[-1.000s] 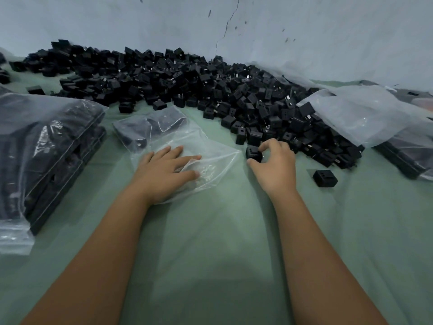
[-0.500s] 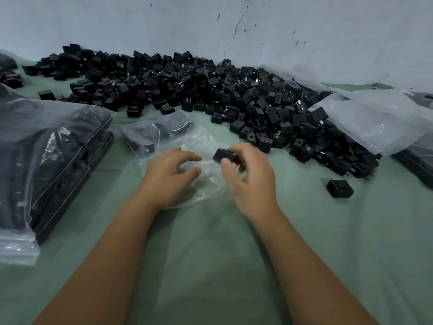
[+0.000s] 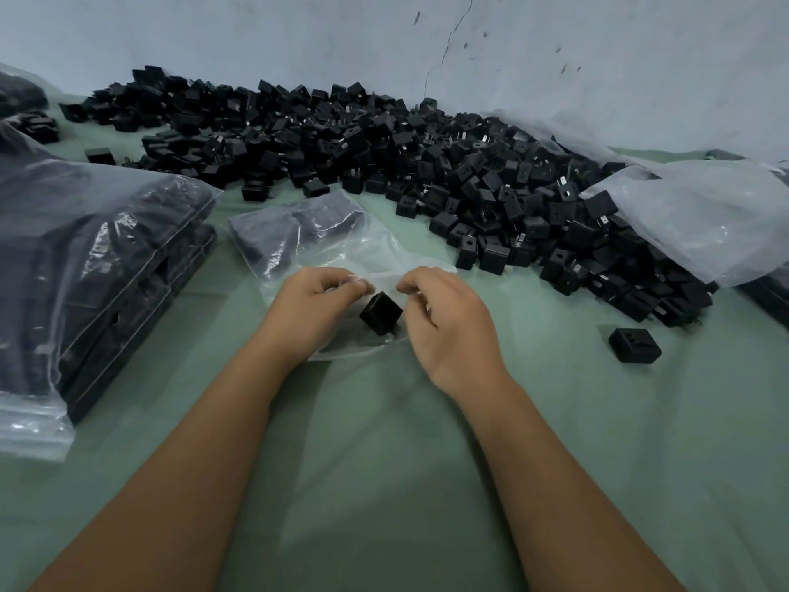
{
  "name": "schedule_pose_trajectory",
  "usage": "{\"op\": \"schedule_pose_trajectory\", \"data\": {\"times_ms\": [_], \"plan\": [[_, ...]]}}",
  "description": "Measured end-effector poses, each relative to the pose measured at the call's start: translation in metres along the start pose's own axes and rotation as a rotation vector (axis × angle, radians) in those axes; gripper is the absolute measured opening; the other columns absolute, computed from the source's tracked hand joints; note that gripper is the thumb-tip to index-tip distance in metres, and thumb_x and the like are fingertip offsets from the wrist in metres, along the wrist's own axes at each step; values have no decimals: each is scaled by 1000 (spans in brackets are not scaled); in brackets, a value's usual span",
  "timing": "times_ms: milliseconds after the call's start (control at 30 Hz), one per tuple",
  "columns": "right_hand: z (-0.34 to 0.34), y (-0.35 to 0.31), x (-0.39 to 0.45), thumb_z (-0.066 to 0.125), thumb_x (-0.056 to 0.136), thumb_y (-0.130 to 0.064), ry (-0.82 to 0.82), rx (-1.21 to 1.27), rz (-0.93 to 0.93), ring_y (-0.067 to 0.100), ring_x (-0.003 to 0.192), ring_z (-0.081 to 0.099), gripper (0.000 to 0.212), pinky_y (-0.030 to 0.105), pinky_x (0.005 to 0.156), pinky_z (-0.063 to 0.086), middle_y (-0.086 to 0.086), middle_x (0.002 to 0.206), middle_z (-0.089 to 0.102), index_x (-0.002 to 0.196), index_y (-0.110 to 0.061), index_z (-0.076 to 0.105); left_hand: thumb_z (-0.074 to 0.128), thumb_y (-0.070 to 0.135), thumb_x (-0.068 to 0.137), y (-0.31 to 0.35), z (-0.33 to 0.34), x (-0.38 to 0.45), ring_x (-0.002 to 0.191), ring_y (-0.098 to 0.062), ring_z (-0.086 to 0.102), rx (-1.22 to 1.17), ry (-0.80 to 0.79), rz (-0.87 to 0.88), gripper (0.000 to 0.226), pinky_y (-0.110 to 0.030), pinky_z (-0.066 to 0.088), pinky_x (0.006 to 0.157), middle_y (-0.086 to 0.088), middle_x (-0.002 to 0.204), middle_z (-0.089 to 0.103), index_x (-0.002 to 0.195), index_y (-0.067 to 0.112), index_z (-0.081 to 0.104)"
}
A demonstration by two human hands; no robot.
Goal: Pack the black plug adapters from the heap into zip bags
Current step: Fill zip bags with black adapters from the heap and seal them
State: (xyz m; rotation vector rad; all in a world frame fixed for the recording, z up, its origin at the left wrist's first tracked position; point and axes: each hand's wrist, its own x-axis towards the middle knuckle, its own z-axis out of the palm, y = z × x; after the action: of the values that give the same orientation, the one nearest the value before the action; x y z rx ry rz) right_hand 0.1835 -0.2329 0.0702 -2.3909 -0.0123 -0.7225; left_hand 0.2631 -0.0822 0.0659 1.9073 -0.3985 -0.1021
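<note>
Now carried from the heap (image 3: 427, 164) to the zip bag (image 3: 341, 258): one adapter (image 3: 381, 313) at its mouth. Left hand (image 3: 311, 305) and right hand (image 3: 448, 322) both pinching the bag's rim, apparently spreading it; adapter likely dropping inside, sealing presumably next.

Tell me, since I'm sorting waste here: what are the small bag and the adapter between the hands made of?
Zip bag: thin clear plastic film, likely polyethylene; it crinkles and glints. Plug adapter: rigid black matte plastic, probably moulded, judging by its crisp edges.
</note>
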Motion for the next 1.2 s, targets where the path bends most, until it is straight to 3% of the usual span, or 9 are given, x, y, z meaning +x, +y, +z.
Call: {"op": "schedule_pose_trajectory", "data": {"times_ms": [167,433,600,700,767,867,1000,1100,1200], "plan": [[-10,1,-4,46,67,-20,-176,168,33,10,84,54,18,40,73,48,-11,87,56,79,-27,58,60,24,95,1,-2,-4,104,-30,63,8,-19,-25,19,-43,48,95,-8,101,73,86,23,76],[-5,4,-2,57,74,-21,-233,137,30,7,84,56,16,38,75,50,-16,86,57,85,-29,65,58,21,96,0,-2,-3,101,-15,67,-65,-18,-23,21,-34,48,97,6,95,75,86,24,77],[-7,0,-2,55,73,-26,-232,125,18,4,84,57,21,33,75,50,-16,86,62,91,-31,65,57,15,96,-2,-1,2,96,4,64,-166,16,18,27,-12,44,86,18,90,73,81,29,74],[-10,-3,0,50,68,-21,-245,169,29,10,86,57,17,39,75,49,-10,85,61,80,-25,61,57,15,96,-1,-3,2,101,-1,65,-212,33,14,26,-18,44,90,15,94,74,82,28,74],[-11,-4,0,49,66,-20,-291,193,20,9,101,54,16,37,85,47,-14,98,59,77,-23,61,57,14,96,2,-4,0,100,-2,65,-212,29,17,26,-19,44,90,16,93,73,82,28,74],[-11,-4,-1,49,68,-21,-373,155,-18,6,110,47,24,32,90,44,-20,107,54,86,-25,63,54,9,97,8,-4,-5,104,-5,65,-237,5,32,24,-23,46,93,10,101,73,94,19,76],[-4,-6,0,53,73,-14,-356,6,-118,13,104,49,31,34,89,44,-11,106,57,102,-22,62,49,-2,97,17,-2,-15,89,7,65,-317,-37,108,27,-7,47,75,-7,106,69,113,2,69],[0,-8,-2,57,77,-14,-332,-31,-131,12,102,49,32,33,89,44,-9,108,58,107,-21,61,52,-2,96,20,-4,-18,122,1,54,-195,-62,236,30,-17,42,102,-2,123,66,116,11,69],[3,-11,-2,57,78,-18,-301,-25,-160,13,100,52,32,30,87,45,-8,107,60,110,-20,62,53,12,88,18,-8,-18,133,-5,46,-46,-81,365,34,-28,34,114,3,131,63,118,19,69]]}}
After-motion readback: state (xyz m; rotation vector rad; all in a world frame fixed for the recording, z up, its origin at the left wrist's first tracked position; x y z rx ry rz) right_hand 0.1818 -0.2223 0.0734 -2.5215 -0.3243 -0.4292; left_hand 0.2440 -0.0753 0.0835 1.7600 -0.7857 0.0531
